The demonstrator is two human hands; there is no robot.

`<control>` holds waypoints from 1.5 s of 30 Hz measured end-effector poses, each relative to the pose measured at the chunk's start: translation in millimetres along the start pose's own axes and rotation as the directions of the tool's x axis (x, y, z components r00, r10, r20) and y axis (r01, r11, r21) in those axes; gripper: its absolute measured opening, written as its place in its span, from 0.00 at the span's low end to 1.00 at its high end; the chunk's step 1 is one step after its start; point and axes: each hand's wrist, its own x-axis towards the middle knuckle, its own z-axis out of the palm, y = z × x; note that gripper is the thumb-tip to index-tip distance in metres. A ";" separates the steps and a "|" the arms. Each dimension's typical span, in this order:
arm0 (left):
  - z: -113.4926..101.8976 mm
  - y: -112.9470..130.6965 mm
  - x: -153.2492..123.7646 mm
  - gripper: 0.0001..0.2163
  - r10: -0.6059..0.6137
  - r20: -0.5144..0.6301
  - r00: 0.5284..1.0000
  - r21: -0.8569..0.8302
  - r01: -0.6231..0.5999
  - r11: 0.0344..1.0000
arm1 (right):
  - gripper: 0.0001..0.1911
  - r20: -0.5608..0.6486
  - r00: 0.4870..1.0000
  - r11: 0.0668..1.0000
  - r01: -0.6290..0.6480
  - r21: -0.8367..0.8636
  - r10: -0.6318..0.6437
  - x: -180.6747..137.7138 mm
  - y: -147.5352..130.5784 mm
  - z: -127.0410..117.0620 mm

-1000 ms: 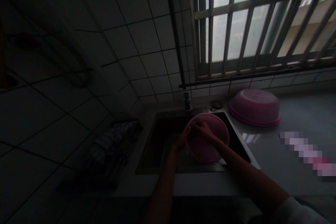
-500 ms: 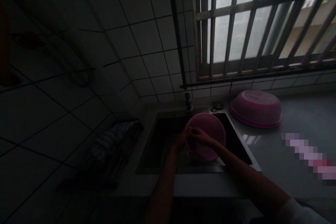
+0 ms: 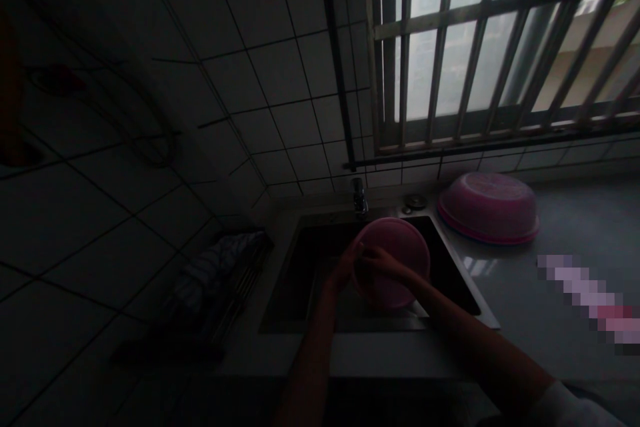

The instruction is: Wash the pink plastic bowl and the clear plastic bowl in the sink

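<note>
A round pink basin point(image 3: 407, 250) is tilted in the dark sink point(image 3: 320, 240), its open side toward me. Gripping the basin's left rim is my left hand point(image 3: 344, 268), with its fingers partly hidden. My right hand point(image 3: 377, 261) reaches over the inside of the basin near that same rim, fingers curled in. Whatever those fingers may hold is too dark to make out. Behind the basin a metal faucet point(image 3: 359, 197) rises from the sink's back edge.
Upside-down pink basins point(image 3: 487, 207) are stacked on the counter point(image 3: 520, 307) right of the sink. To the left, a rack point(image 3: 245, 287) carries a striped cloth point(image 3: 215, 263). A barred window point(image 3: 450, 67) is above. Something pixelated point(image 3: 590, 293) lies at the right.
My right hand has shifted slightly along the inside of the basin's left wall. The basin has dropped a little, and my left hand stays at its rim.
</note>
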 end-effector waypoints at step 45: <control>1.8 2.1 -2.4 0.38 -0.033 0.011 0.999 -0.014 0.033 0.999 | 0.18 0.057 0.998 0.998 -0.036 0.044 0.034 -1.9 -3.5 5.8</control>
